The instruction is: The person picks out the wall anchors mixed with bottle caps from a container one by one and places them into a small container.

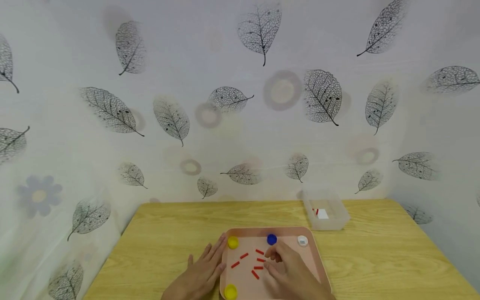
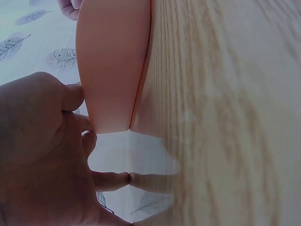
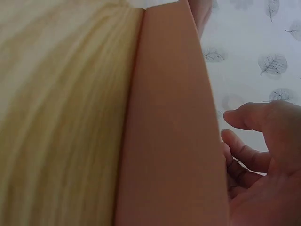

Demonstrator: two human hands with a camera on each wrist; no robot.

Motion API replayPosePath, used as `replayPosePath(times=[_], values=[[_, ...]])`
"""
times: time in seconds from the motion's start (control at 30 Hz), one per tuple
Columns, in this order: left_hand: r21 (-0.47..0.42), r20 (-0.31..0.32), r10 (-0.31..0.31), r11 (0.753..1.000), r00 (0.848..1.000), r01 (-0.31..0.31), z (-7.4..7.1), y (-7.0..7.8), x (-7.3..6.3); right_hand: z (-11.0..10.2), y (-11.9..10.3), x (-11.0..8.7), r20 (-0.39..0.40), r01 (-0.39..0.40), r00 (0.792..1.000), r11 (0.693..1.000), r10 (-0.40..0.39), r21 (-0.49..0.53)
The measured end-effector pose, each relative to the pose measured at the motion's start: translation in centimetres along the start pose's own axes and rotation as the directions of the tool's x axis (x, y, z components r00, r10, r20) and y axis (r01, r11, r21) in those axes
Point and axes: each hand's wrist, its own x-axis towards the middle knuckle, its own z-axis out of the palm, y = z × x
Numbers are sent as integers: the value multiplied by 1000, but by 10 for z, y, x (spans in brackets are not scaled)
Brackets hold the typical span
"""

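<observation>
A pink tray (image 1: pixel 318 271) lies on the wooden table with several short red sticks (image 1: pixel 255 275) spread over its middle. My left hand (image 1: pixel 202 273) rests against the tray's left edge, fingers extended; in the left wrist view the thumb (image 2: pixel 73 97) touches the rim and other fingertips reach the table. Over the tray, my right hand (image 1: pixel 290 271) has its fingers loosely bent beside the red sticks. Its thumb and index finger stand apart in the right wrist view, nothing visible between them, while the tray wall hides the other fingertips.
Yellow caps (image 1: pixel 233 242) sit in the tray's two left corners. A blue cap (image 1: pixel 271 239) is at its far side and a white cap (image 1: pixel 302 241) in the far right corner. Behind stands a clear plastic box (image 1: pixel 330 223) holding small red pieces and white paper (image 1: pixel 321 214).
</observation>
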Motion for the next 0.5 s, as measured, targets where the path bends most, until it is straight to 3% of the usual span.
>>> replayPosePath(times=[0.17,0.33,0.5], values=[[5,0,-4,1000,1000,4,0,0,0,8,2,-1,94,-106,990,994,104,16],[13,-4,-5,1000,1000,5,1,0,-1,14,5,-2,134,-106,986,994,103,15],[9,0,-9,1000,1000,9,0,0,0,16,4,0,189,-154,971,988,146,25]])
